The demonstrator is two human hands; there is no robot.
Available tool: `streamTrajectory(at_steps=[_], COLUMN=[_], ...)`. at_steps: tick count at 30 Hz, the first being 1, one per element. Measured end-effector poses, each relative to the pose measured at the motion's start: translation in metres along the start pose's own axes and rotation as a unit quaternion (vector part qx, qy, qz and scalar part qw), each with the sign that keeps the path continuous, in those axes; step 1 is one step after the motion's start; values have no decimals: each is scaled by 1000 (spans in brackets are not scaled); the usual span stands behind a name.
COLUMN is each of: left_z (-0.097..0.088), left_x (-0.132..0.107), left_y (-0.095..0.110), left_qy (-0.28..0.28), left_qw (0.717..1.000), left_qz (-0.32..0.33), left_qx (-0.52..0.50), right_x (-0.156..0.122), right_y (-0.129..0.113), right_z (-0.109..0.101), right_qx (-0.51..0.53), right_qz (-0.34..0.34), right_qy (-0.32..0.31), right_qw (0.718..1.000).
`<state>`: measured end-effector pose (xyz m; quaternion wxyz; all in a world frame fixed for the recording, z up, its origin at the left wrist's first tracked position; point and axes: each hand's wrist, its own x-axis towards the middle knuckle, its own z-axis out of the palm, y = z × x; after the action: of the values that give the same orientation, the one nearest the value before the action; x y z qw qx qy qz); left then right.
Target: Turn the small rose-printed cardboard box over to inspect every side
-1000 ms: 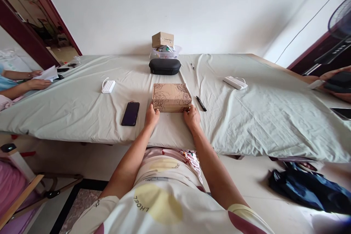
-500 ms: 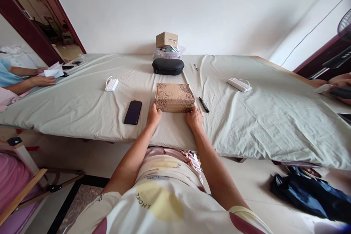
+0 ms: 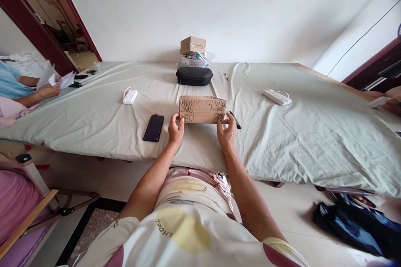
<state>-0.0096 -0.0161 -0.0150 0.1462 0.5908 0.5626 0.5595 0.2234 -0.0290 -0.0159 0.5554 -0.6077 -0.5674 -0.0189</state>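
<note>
A brown cardboard box [image 3: 202,110] with dark scribbled swirls at its corners is held between my two hands, its front side tipped toward me. My left hand [image 3: 176,128] grips the lower left corner, thumb on the front. At the lower right corner my right hand [image 3: 227,130] has its thumb and fingers on the box. A black marker [image 3: 238,124] lies on the cloth just beyond my right hand, partly covered by it. Left of my left hand lies a dark smartphone [image 3: 153,128].
Behind the box stands a black case [image 3: 194,76], then a plastic tub [image 3: 200,61] under a smaller carton [image 3: 193,45]. White power strips [image 3: 130,96] flank the work area on the cloth-covered table [image 3: 94,121]. At far left, a person's hands [image 3: 48,91] hold papers.
The box has tilted, so less of its top and more of its front side shows. Both hands have shifted with it, fingers now around its lower corners. The other person's papers have moved.
</note>
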Motion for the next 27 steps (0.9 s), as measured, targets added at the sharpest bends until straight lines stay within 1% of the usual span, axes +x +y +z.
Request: streamTrajectory(at_steps=[2,4,7,10,15,17,20,22,23,27], left_z=[-4,-8,-9,-5,5,7,8,8,8,7], left_x=[-2,-5,-6,-3,4,4,2,0,0,0], left_y=[3,6,8,4,-6,-7,-7,-6,-6,-5], left_qy=[29,45,38,24,-2,-13,-45,-64,-70,-71], left_qw=[999,997,996,997,999,998,992,987,985,984], left_qz=[30,60,85,71,17,-7,-31,-36,-35,-36], left_qx=[6,13,13,7,34,61,114,146,157,162], right_x=[-2,-4,-5,-2,2,1,-5,-8,-9,-9], right_y=[-5,-10,-14,-10,2,2,-2,-4,-5,-2], right_z=[-3,-7,-10,-7,4,5,4,3,3,6], right_qx=[44,84,103,94,52,5,-101,-151,-160,-139], right_qz=[-21,-36,-34,-19,36,59,76,77,76,88], right_qy=[53,87,92,55,-56,-106,-167,-184,-186,-166], right_qw=[997,992,990,994,996,993,978,968,966,972])
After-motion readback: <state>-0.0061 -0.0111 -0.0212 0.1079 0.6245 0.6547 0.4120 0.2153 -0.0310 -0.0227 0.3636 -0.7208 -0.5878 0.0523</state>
